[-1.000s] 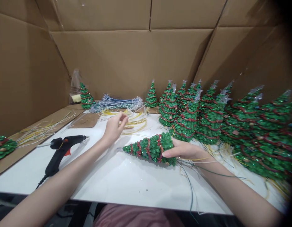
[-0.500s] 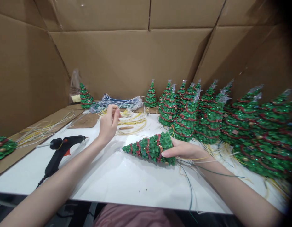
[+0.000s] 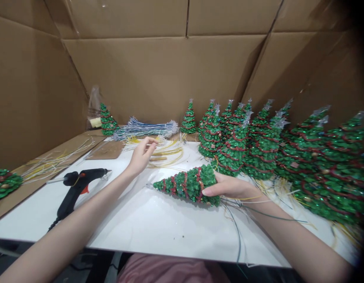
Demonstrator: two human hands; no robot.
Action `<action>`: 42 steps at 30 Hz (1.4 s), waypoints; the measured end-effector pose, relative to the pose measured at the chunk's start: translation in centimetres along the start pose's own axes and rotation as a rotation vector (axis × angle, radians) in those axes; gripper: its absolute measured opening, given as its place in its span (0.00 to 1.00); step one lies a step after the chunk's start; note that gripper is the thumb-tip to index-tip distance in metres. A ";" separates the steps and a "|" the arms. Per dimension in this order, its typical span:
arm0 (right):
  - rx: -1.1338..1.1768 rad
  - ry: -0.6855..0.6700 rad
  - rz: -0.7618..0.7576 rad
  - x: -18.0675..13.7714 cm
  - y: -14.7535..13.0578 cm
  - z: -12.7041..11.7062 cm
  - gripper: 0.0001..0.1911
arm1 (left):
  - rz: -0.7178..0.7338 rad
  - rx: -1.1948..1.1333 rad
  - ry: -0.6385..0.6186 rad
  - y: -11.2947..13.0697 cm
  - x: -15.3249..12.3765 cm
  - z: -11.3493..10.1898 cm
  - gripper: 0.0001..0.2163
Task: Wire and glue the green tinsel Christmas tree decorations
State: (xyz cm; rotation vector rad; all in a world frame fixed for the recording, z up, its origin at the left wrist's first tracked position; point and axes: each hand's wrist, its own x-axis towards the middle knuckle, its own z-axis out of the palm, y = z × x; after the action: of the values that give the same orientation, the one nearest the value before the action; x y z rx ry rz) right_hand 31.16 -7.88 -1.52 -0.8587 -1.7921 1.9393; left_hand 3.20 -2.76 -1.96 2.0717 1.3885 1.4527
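My right hand (image 3: 229, 185) grips the wide base of a small green Christmas tree figurine (image 3: 184, 184) with red garlands. The tree lies on its side, its clear star tip pointing left. Thin yellow, white and dark green wires (image 3: 239, 236) trail from its base past my wrist. My left hand (image 3: 144, 153) is above the white tabletop, fingers loosely curved and apart from the thumb, with nothing visible in them. Behind it lies a spread of yellow and white wires (image 3: 172, 151), near a small wooden-handled tool (image 3: 158, 158).
A black hot glue gun (image 3: 71, 192) lies at left, near loose wires (image 3: 49, 163). Several upright Christmas trees (image 3: 261, 145) crowd the right side. A bundle of blue and white wires (image 3: 149, 127) rests at the back, before cardboard walls (image 3: 125, 74). Another tree (image 3: 107, 120) stands back left.
My left hand has come down and slightly right, its raised fingers now tilting toward the yellow wires. My right hand and the tree have stayed nearly still.
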 end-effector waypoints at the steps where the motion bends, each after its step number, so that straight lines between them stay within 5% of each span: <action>1: 0.002 0.001 0.006 0.0 0.0 0.0 0.22 | 0.007 0.024 -0.034 -0.1 0.0 0.0 0.10; 11: 0.005 0.000 0.011 0.0 0.1 -0.1 0.22 | 0.014 0.475 -0.288 -1.9 0.2 -1.7 0.14; 18: 0.002 -0.007 -0.015 0.1 0.1 -0.1 0.22 | -0.011 0.635 -0.357 -2.2 0.3 -1.9 0.14; 42: -0.061 0.036 0.010 -0.5 -0.6 0.3 0.23 | 0.031 0.514 -0.297 -1.7 0.7 -2.5 0.10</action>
State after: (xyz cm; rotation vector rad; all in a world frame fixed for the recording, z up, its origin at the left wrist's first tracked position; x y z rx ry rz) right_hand 31.26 -8.32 -0.85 -0.9192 -1.8379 1.8718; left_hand 0.25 -2.03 -1.51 2.4862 1.7342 0.7967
